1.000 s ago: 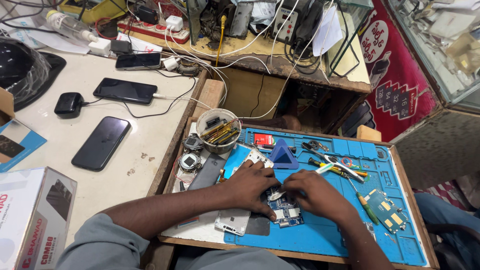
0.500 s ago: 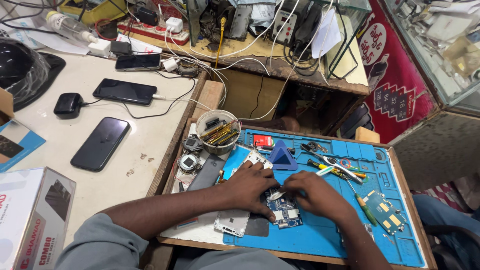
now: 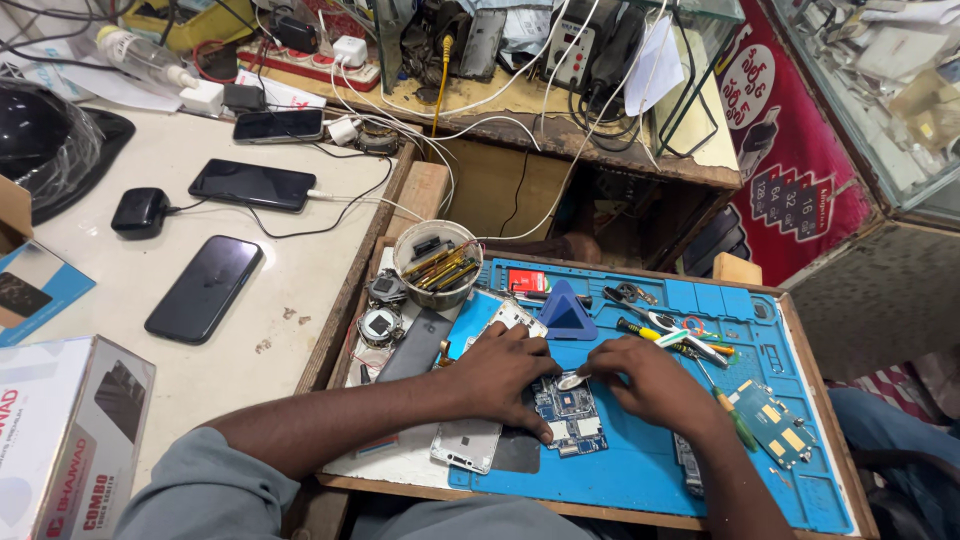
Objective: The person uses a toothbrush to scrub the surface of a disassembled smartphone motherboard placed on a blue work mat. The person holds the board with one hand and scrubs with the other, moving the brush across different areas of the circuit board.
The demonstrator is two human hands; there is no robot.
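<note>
Can't really see what the right hand (image 3: 648,385) is pinching, some small pale bit at its fingertips, too tiny to tell. The left hand (image 3: 505,375) covers the top-left part of the circuit board (image 3: 570,412). A phone-like piece (image 3: 690,465) below the right wrist is mostly hidden. The cardboard box (image 3: 60,440) far left of the left arm gets cut off by the frame edge.

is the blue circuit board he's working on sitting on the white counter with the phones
No, the blue circuit board lies on the blue work mat under both hands, while the white counter with the phones is off to the left.
</note>
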